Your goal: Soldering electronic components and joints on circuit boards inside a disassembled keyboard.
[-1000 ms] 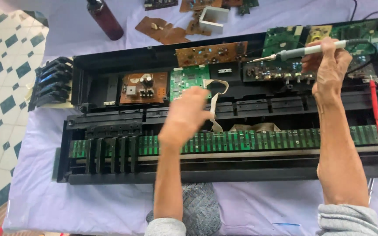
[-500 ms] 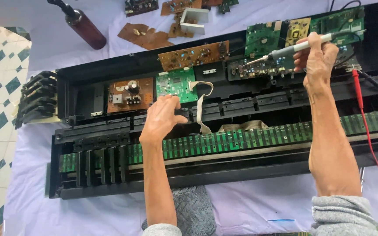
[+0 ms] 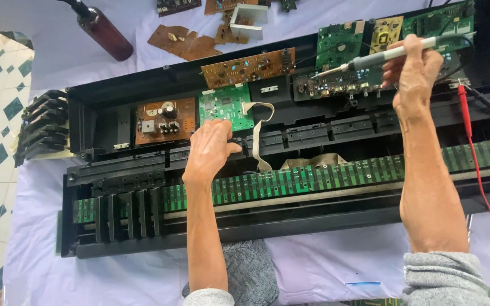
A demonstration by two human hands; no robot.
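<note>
At the back right of the opened black keyboard case (image 3: 86, 113), the right hand (image 3: 412, 76) is closed around one soldering iron (image 3: 389, 54), fingers wrapped on its pale grip. The iron's long axis runs nearly level, tilted slightly, with the metal tip pointing left and down toward the black connector board (image 3: 336, 88) along the case's rear wall; whether the tip actually touches the board is hard to tell from here. The left hand (image 3: 211, 150) lies near the middle of the case, fingers curled over the black frame rail just below one square green circuit board (image 3: 226, 106), holding nothing loose. One white ribbon cable (image 3: 254, 136) loops just right of that hand. Inside the case also sit two brown boards, one square (image 3: 157, 120) left of the green board and one long (image 3: 248, 67) behind it, plus a long green strip (image 3: 313, 177) along the front. Five black keys (image 3: 126, 212) remain at the strip's left end. Behind the case lie one brown bottle (image 3: 106, 37) and loose brown boards (image 3: 180, 41). One red wire (image 3: 472, 147) crosses the case's right end.
</note>
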